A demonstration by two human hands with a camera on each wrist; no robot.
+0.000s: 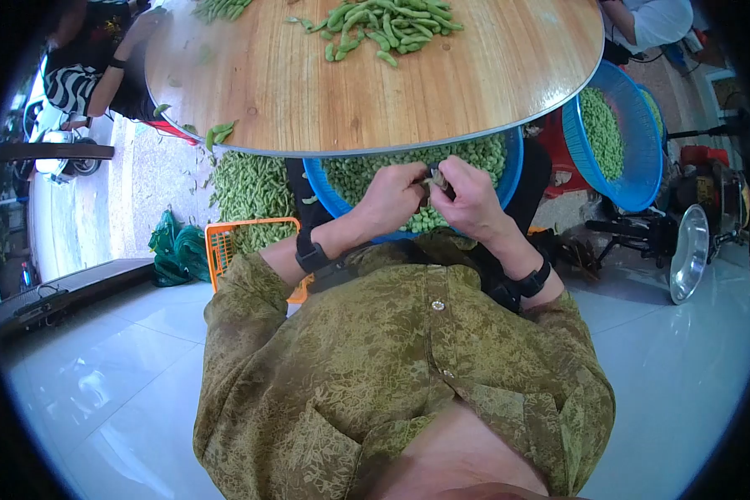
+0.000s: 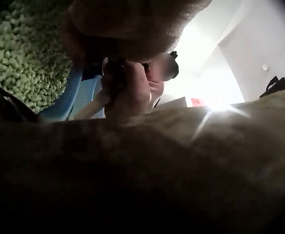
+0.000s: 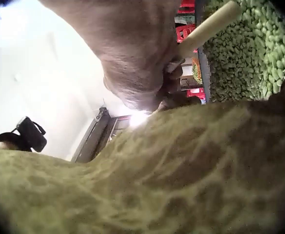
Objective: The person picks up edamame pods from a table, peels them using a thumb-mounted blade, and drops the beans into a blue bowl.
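Pinching a pod (image 1: 436, 179) between the fingertips of both hands, I have my left hand (image 1: 392, 198) and right hand (image 1: 472, 200) curled tight and drawn close together, just out from my chest. The pod sits midway between them, no nearer one hand than the other. It is too small and too covered for me to tell which way its long axis runs. A pale stick (image 3: 208, 27) pokes out from under my fingers, slanting toward the beans; which hand grips it I cannot tell.

Directly below the hands is the blue basin (image 1: 325, 187), heaped with shelled beans (image 1: 375, 171) and tucked partly under the near edge of the round wooden tabletop (image 1: 350, 92). Loose pods (image 1: 387, 25) lie scattered on its far side.

To my right a second basin (image 1: 633, 179) stands tilted, also full of beans. To my left a heap of pods (image 1: 250, 187) lies by an orange crate (image 1: 242, 229). Pale glossy floor tiles (image 1: 100, 367) spread around my seat.
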